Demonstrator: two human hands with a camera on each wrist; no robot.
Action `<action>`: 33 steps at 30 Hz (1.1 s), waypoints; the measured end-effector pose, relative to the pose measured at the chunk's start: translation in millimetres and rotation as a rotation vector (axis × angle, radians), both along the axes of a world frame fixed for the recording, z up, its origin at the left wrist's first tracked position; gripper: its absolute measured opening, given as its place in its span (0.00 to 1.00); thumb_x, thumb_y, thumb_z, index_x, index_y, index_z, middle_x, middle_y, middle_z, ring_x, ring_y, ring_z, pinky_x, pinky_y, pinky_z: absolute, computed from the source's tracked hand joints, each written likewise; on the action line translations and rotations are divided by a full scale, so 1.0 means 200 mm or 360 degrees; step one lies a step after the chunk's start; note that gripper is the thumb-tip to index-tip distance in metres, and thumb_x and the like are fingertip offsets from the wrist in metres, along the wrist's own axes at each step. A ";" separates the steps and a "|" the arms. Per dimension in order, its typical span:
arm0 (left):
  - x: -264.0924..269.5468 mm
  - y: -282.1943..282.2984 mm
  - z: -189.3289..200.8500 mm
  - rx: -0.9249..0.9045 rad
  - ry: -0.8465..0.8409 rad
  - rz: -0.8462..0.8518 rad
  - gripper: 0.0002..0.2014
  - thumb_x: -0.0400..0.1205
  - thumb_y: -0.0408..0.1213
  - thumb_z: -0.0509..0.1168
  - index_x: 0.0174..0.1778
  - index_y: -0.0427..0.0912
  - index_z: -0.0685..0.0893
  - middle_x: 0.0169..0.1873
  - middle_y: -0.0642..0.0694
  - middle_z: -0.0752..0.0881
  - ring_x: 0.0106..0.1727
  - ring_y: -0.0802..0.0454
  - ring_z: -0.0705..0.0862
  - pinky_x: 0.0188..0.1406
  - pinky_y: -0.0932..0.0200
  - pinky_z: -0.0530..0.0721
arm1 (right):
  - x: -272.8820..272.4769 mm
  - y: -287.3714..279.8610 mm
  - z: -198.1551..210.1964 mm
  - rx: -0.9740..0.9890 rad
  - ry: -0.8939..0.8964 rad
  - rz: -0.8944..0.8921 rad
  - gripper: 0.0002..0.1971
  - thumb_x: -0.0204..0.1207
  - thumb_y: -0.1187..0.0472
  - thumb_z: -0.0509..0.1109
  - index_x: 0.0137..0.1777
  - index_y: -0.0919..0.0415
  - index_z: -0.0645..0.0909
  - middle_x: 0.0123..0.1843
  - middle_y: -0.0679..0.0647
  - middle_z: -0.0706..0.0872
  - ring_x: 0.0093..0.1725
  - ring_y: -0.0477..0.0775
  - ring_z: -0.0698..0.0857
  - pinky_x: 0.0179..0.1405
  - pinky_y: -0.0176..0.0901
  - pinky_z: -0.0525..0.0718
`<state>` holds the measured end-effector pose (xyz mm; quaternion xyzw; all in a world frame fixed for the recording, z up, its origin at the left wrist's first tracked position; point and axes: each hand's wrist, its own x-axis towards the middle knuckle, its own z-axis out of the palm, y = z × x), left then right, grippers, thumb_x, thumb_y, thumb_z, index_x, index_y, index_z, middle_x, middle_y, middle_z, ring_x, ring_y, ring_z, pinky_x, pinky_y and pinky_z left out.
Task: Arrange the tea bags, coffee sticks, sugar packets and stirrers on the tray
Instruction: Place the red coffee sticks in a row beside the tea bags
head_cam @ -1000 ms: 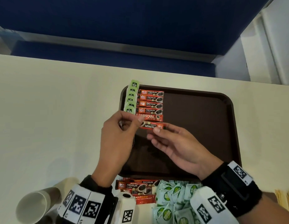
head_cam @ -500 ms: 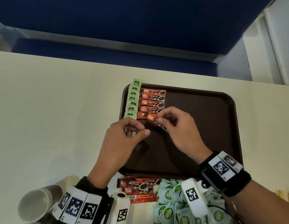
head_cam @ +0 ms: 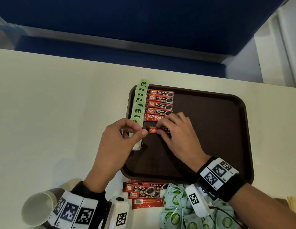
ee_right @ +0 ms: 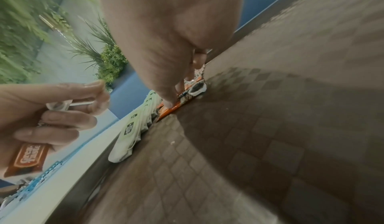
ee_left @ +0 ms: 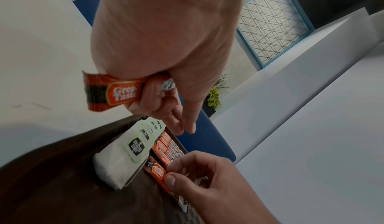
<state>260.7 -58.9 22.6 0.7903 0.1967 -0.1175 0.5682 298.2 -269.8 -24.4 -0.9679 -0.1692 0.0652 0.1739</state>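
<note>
Head view: right hand point(head_cam: 178, 138) pinches a Great Taste coffee stick point(head_cam: 153, 129) lying on the brown tray point(head_cam: 226, 129), just below the Nescafe stick point(head_cam: 154, 117) in the row beside the tea bags point(head_cam: 139, 103). Left hand point(head_cam: 120, 138) curls around a second coffee stick point(ee_left: 112, 92) above the tray's left edge.

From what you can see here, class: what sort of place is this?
Probably an office pantry or cafe counter: a brown serving tray on a pale table, a blue partition, potted plants.
</note>
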 end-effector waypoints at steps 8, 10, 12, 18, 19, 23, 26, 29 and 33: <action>0.01 0.02 0.00 0.0050 -0.0007 0.0011 0.06 0.81 0.47 0.81 0.44 0.54 0.91 0.43 0.64 0.92 0.52 0.72 0.87 0.52 0.66 0.81 | 0.02 0.03 -0.02 -0.0035 -0.0146 -0.0010 0.09 0.85 0.51 0.74 0.62 0.51 0.88 0.59 0.49 0.87 0.61 0.57 0.80 0.58 0.56 0.81; 0.01 0.02 0.00 0.0040 -0.0004 0.0019 0.06 0.80 0.47 0.81 0.44 0.55 0.91 0.43 0.64 0.92 0.52 0.70 0.88 0.52 0.65 0.82 | 0.03 0.04 -0.02 -0.0045 -0.0141 -0.0002 0.10 0.85 0.51 0.73 0.62 0.51 0.89 0.60 0.49 0.87 0.62 0.57 0.80 0.58 0.56 0.81; 0.01 0.03 0.00 0.0028 0.0001 0.0027 0.06 0.80 0.47 0.81 0.44 0.54 0.91 0.43 0.64 0.92 0.52 0.69 0.88 0.52 0.64 0.83 | 0.03 0.04 -0.02 -0.0048 -0.0140 0.0007 0.11 0.85 0.50 0.73 0.63 0.51 0.89 0.61 0.49 0.87 0.63 0.57 0.80 0.59 0.56 0.81; 0.01 0.03 0.01 0.0013 0.0019 0.0035 0.06 0.80 0.47 0.81 0.45 0.54 0.91 0.42 0.63 0.92 0.51 0.68 0.88 0.48 0.67 0.82 | 0.04 0.05 -0.02 -0.0045 -0.0165 0.0028 0.11 0.85 0.51 0.73 0.63 0.52 0.89 0.60 0.50 0.87 0.63 0.58 0.81 0.59 0.56 0.82; 0.00 0.03 0.01 0.0013 0.0020 0.0036 0.06 0.80 0.47 0.81 0.45 0.53 0.91 0.42 0.63 0.92 0.51 0.69 0.88 0.48 0.68 0.82 | 0.04 0.05 -0.02 -0.0041 -0.0167 0.0030 0.10 0.85 0.51 0.73 0.62 0.52 0.89 0.60 0.50 0.87 0.63 0.58 0.81 0.59 0.55 0.82; 0.00 0.03 0.01 0.0020 0.0017 0.0026 0.06 0.81 0.47 0.81 0.45 0.53 0.91 0.42 0.64 0.92 0.50 0.67 0.88 0.46 0.70 0.81 | 0.04 0.05 -0.02 -0.0014 -0.0173 0.0042 0.10 0.85 0.51 0.73 0.62 0.52 0.89 0.60 0.50 0.87 0.63 0.58 0.80 0.59 0.55 0.82; 0.01 0.03 0.01 0.0024 0.0019 0.0036 0.06 0.81 0.47 0.81 0.45 0.53 0.92 0.42 0.63 0.92 0.50 0.67 0.88 0.47 0.68 0.81 | 0.05 0.05 -0.02 0.0003 -0.0181 0.0029 0.11 0.85 0.51 0.74 0.62 0.53 0.89 0.60 0.51 0.87 0.63 0.58 0.80 0.59 0.56 0.82; 0.01 0.02 0.00 -0.0018 0.0037 0.0071 0.04 0.84 0.47 0.78 0.47 0.53 0.91 0.45 0.63 0.92 0.49 0.62 0.90 0.47 0.63 0.88 | 0.04 0.06 0.02 0.0054 -0.0201 -0.0050 0.10 0.87 0.53 0.74 0.64 0.54 0.88 0.63 0.50 0.85 0.65 0.56 0.78 0.62 0.54 0.81; 0.04 -0.02 0.03 -0.0439 0.0080 0.0223 0.11 0.95 0.37 0.61 0.57 0.46 0.90 0.46 0.53 0.94 0.36 0.63 0.86 0.35 0.61 0.83 | -0.05 0.08 0.10 0.0570 0.0111 -0.0285 0.05 0.88 0.57 0.74 0.61 0.50 0.88 0.60 0.43 0.86 0.63 0.46 0.81 0.62 0.43 0.80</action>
